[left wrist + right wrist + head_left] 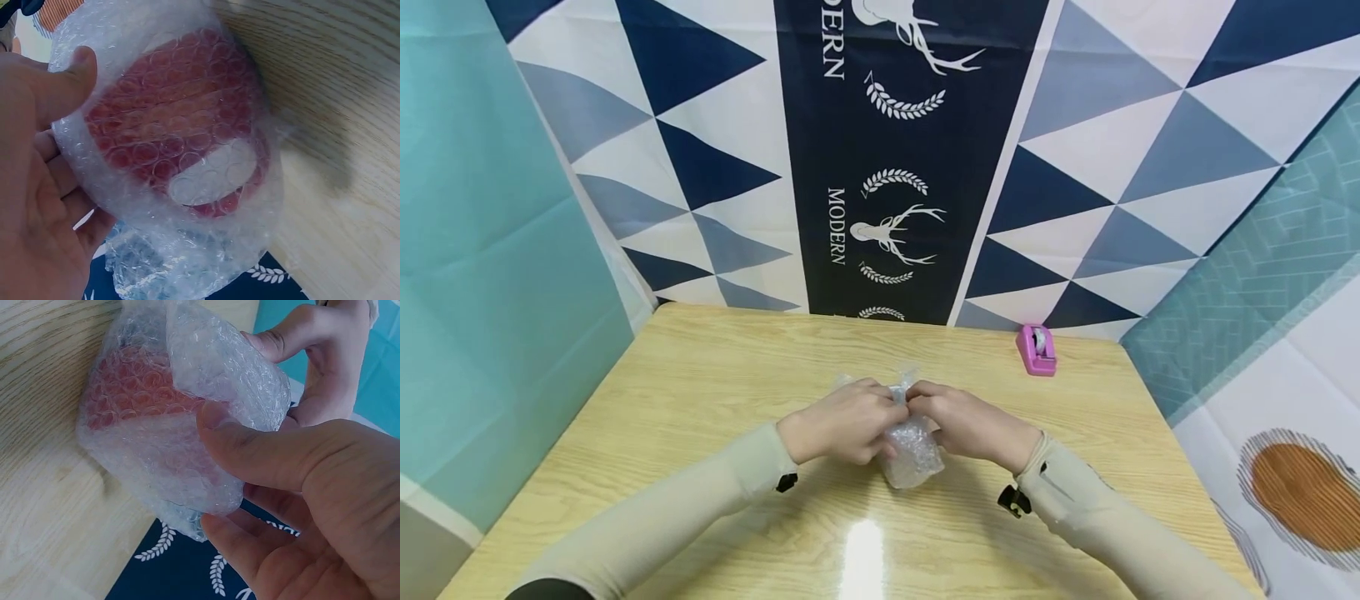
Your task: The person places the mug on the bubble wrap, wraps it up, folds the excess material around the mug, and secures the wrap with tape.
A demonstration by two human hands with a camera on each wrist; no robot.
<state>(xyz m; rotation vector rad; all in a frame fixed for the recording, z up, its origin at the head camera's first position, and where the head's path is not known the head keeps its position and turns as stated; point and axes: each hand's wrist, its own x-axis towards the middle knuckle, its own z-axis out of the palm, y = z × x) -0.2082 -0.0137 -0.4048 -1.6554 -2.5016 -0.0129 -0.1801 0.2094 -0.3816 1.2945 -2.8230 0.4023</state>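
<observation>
The bubble wrap (pixel 913 462) is held by both hands over the middle of the table (pixel 715 367); whether the table is touched by it cannot be told. Through the bubbles a red item (pixel 169 119) with a pale oval patch (pixel 215 174) is seen, enclosed by the wrap. The bubble wrap's edge is pinched by the left hand (pixel 853 421), with the thumb laid on one face and the fingers set behind. It is also pinched between thumb and fingers by the right hand (pixel 977 425), just beside the left. Beige sleeves (pixel 692 492) are worn on both arms, and a small black piece (pixel 1015 502) is seen at each cuff. A pink tape dispenser (pixel 1037 364) is set near the table's far right corner. Beyond the table's far edge a cloth (pixel 917 142) is hung, printed with blue and white triangles, deer heads, leaf sprays and the word MODERN. The table's left side is bordered by a teal sheet (pixel 497 250), its right side by a sheet (pixel 1217 400) marked with a brown oval (pixel 1307 496).
</observation>
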